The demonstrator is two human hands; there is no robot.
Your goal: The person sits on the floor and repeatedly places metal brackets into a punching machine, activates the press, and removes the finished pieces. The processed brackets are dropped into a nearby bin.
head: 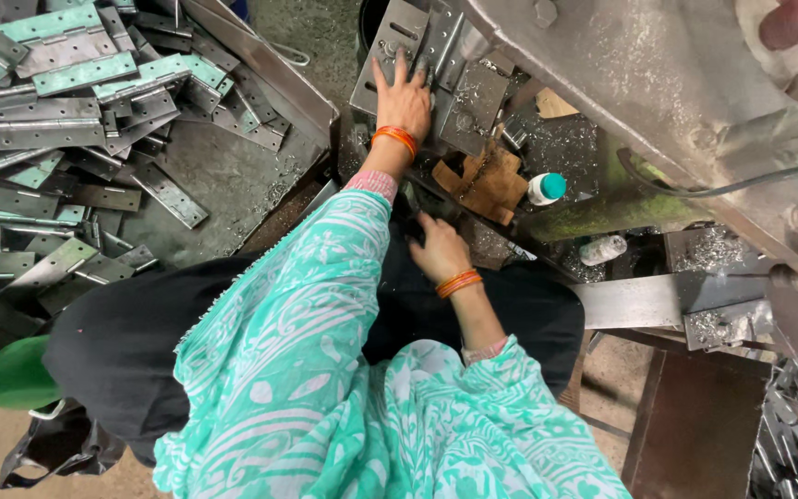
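Gritty workshop floor with hinge plates heaped off to the side: left hand [403,103] lies flat, fingers spread, on a slotted steel plate [390,46] just ahead of it, right hand [440,249] hangs loosely curled and empty nearer the body, so I'd press square to stop sliding.

A small white bottle [544,188] with a teal cap lies beside brown cardboard [489,181].

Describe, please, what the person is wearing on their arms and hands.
Both arms are draped in loose turquoise cloth with a white floral print, with a pink cuff showing beneath at each wrist. The left hand and the right hand are bare of gloves, and each wrist carries orange bangles.
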